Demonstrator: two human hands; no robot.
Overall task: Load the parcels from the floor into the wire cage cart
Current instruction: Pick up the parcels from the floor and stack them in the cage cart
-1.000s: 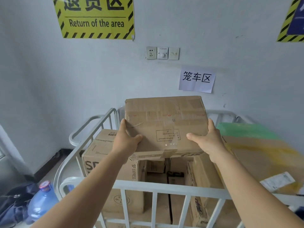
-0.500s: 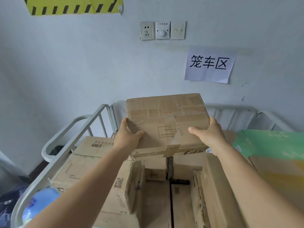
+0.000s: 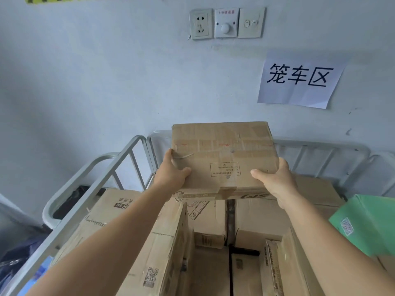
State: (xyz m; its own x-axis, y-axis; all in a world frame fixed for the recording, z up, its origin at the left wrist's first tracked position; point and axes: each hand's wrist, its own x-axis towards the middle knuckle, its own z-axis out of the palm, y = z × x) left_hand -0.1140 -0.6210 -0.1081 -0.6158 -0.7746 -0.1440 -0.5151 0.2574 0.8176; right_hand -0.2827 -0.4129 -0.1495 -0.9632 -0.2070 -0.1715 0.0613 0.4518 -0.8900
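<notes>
Carried farther over the cart (image 3: 119,165), one parcel (image 3: 222,159) sits gripped between left hand (image 3: 171,178) and right hand (image 3: 277,180).

A white paper sheet (image 3: 299,79) taped to the wall reads "笼车区"; the held parcel (image 3: 223,154) shows "SF" upside down on its near edge, beside a printed box too small to read. The left carton (image 3: 119,212) carries an inverted "8" logo and a QR code (image 3: 151,276); the green parcel (image 3: 367,223) bears a blurred QR sticker.

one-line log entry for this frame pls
phase: loading | left hand: holds cardboard box | right hand: holds box | box: above parcels in cage cart
</notes>
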